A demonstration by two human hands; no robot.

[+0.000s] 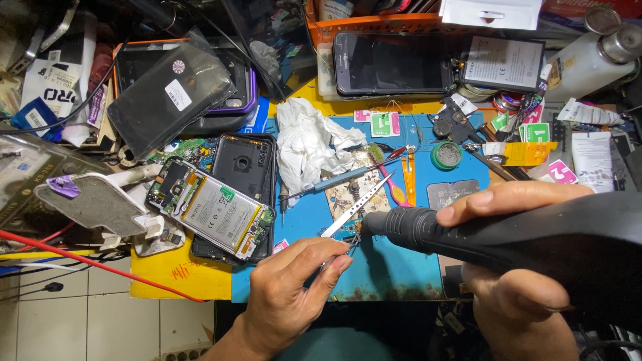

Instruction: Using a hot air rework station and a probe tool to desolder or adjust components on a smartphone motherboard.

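Right hand [515, 267] grips a fat black tool [468, 234] lying sideways, its tip pointing left at the tiny part on the blue mat [394, 267], where the left hand [294, 281] pinches tweezers [354, 210].

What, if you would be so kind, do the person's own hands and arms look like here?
Both are bare: the left hand and right hand wear no gloves, rings or watch, and no sleeves show on either forearm. Fingernails are short and unpainted.

Phone repair workshop, opened phone [212, 208], tweezers [358, 206]
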